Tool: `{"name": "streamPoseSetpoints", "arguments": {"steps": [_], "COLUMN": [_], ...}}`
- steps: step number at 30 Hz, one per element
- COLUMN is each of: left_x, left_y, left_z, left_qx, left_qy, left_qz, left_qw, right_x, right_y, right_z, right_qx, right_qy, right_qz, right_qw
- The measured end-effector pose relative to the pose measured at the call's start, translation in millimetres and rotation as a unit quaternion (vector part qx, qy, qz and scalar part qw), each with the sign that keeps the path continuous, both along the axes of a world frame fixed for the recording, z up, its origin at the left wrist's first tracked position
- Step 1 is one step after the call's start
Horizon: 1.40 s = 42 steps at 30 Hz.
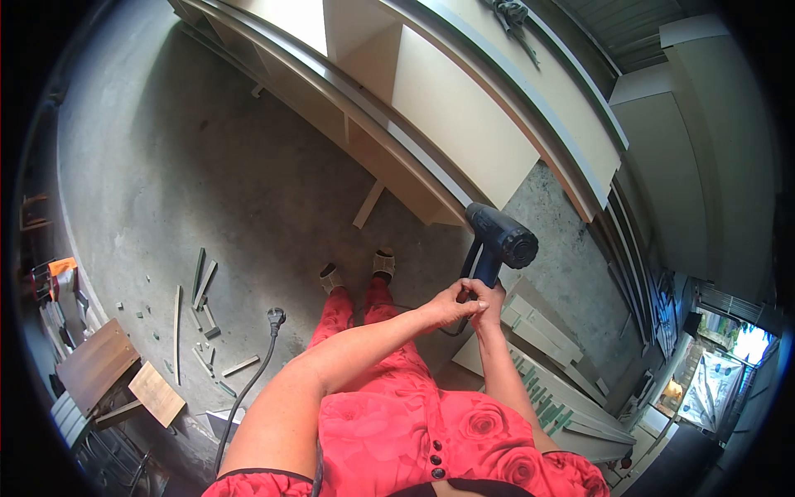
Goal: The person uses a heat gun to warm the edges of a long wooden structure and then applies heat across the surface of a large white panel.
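Dark-blue, pistol-shaped plastic blower (502, 235) is being held up at the near end of a long, cream-coloured board unit w/ grey edging (464, 132).

Handle (487, 269) is being gripped by R hand (489, 300), fingers curled shut; L hand (451, 307) is being held against R, part-curled, own hold unclear. Aiming step is prob. being done; steady grip is prob. being called for next. Blower's round, ridged back is being shown, barrel tilted.

Remotely I see grey concrete floor (248, 182) left of the left hand (448, 307) — shadowed near, paler farther — and a daylit opening (752, 344) well to its right.
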<state>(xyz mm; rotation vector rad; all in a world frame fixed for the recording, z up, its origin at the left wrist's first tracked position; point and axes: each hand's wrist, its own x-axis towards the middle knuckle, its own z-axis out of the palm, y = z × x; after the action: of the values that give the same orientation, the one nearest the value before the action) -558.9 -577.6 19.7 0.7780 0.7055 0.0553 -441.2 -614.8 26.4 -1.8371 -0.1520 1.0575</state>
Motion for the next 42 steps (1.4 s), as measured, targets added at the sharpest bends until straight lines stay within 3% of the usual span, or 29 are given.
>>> {"name": "streamPoseSetpoints", "arguments": {"steps": [3, 5, 7, 8, 10, 12, 13, 15, 16, 17, 18, 19, 22, 26, 28, 30, 34, 35, 38, 40, 42], "left_x": [-4.5, -0.9, -6.8, -13.6, -23.5, -35.3, -42.8, -61.6, -74.2, -89.8, -109.6, -131.2, -201.3, -256.3, -279.9, -303.6, -333.5, -335.1, -335.3, -337.3, -341.9], "left_y": [0.9, -4.0, 22.7, 34.2, 57.6, 85.0, 95.9, 107.6, 116.2, 117.9, 120.2, 113.6, 73.4, -0.5, -37.8, -80.1, -175.2, -184.6, -198.8, -202.0, -200.7], "left_z": [10.0, -1.7, 34.3, 55.0, 99.6, 152.2, 166.0, 167.0, 166.0, 151.8, 153.1, 129.5, 89.6, 91.3, 92.3, 90.4, 102.0, 103.9, 105.6, 106.2, 109.9], "left_qx": [0.015, 0.089, 0.248, 0.252, 0.421, 0.407, 0.389, 0.348, 0.279, 0.168, 0.046, -0.070, -0.221, -0.245, -0.264, -0.315, -0.318, -0.320, -0.380, -0.455, -0.417], "left_qy": [0.007, 0.034, 0.145, 0.157, 0.051, 0.032, 0.005, -0.072, -0.076, -0.100, -0.014, -0.010, -0.127, -0.153, -0.182, -0.244, -0.299, -0.298, -0.214, -0.142, -0.087], "left_qz": [-0.009, -0.021, -0.203, -0.197, -0.269, -0.276, -0.284, -0.183, -0.171, -0.098, -0.036, 0.068, 0.239, 0.338, 0.386, 0.486, 0.608, 0.608, 0.653, 0.728, 0.780], "left_qw": [1.000, 0.995, 0.936, 0.934, 0.865, 0.870, 0.876, 0.917, 0.942, 0.976, 0.998, 0.995, 0.937, 0.896, 0.865, 0.778, 0.663, 0.663, 0.619, 0.493, 0.459], "right_x": [2.6, 3.8, 3.9, 0.3, 6.6, 6.2, 9.8, 11.5, 11.7, 12.3, 12.8, 13.5, 12.6, 3.8, -2.7, -4.3, -33.5, -40.1, -50.9, -58.5, -63.7], "right_y": [-2.7, -4.4, -1.0, 3.4, -4.8, -4.2, -5.0, -1.6, -0.6, -0.6, -0.1, -0.2, 3.5, 14.0, 24.9, 43.1, 94.0, 103.4, 125.5, 138.9, 148.0], "right_z": [-3.5, -7.3, -2.5, 5.3, -15.8, -8.5, -5.6, -2.5, -1.3, 0.0, 0.1, 1.4, 4.8, 22.8, 23.4, 17.7, 17.0, 19.6, 8.2, 9.4, 8.0], "right_qx": [-0.007, 0.005, -0.010, -0.003, 0.055, 0.081, 0.056, 0.033, 0.013, -0.008, -0.010, -0.008, -0.008, -0.017, -0.016, -0.027, 0.008, 0.009, 0.019, 0.028, 0.025], "right_qy": [-0.005, -0.009, 0.016, -0.017, 0.050, 0.075, 0.038, 0.000, 0.021, 0.041, 0.039, 0.038, 0.033, 0.016, 0.009, 0.032, 0.066, 0.069, 0.075, 0.062, 0.058], "right_qz": [0.001, 0.011, 0.010, 0.012, -0.035, -0.052, -0.003, 0.046, 0.033, 0.020, 0.023, 0.023, 0.023, 0.047, 0.056, 0.097, 0.133, 0.140, 0.161, 0.175, 0.181], "right_qw": [1.000, 1.000, 1.000, 1.000, 0.997, 0.993, 0.998, 0.998, 0.999, 0.999, 0.999, 0.999, 0.999, 0.999, 0.998, 0.994, 0.989, 0.988, 0.984, 0.982, 0.981]}}
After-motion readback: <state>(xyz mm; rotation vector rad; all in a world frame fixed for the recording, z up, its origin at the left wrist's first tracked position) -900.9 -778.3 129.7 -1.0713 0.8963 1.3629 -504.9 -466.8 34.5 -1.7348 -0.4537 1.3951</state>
